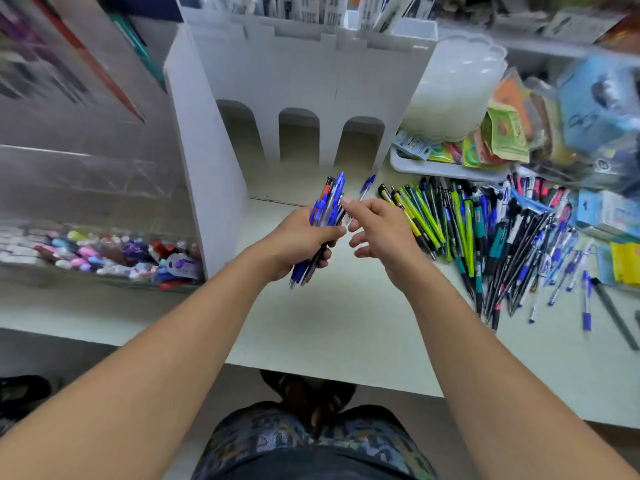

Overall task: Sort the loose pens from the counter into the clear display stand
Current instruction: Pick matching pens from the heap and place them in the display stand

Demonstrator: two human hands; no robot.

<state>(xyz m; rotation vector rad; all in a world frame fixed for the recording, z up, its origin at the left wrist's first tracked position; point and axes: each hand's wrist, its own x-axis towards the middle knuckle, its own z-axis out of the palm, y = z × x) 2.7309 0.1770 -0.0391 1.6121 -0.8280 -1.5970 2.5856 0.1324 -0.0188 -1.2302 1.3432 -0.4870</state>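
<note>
Head view: a bundle (327, 216) of mostly blue pens, with one red-and-black among them, is gripped in the left hand (304, 237) above the counter (346, 327). The fingers are curled round the barrels, the pen tops pointing up and away from the person, the tips sticking out below the fist. Just right of the bundle, the right hand (377, 230) is held with its forefinger and thumb pinched on a blue-capped pen (365, 188) whose cap end points away toward the stand; the remaining fingers are loosely spread and nothing else is held by them. Whether this pen is touching the bundle cannot be told.

Right of the bundle, well apart from it, a large pile (502, 244) of loose pens is spread on the counter: yellow-green, teal, black and blue ones, lying roughly parallel. Beyond the pile a white tray (450, 169) with coloured packets is seen, and a stack of clear lids behind it.

Behind the bundle a white box (294, 81) with three arched openings is standing. Left of the bundle, past the box's side wall, the clear stand (86, 188) is placed; small colourful items are lying in its lower compartment.
</note>
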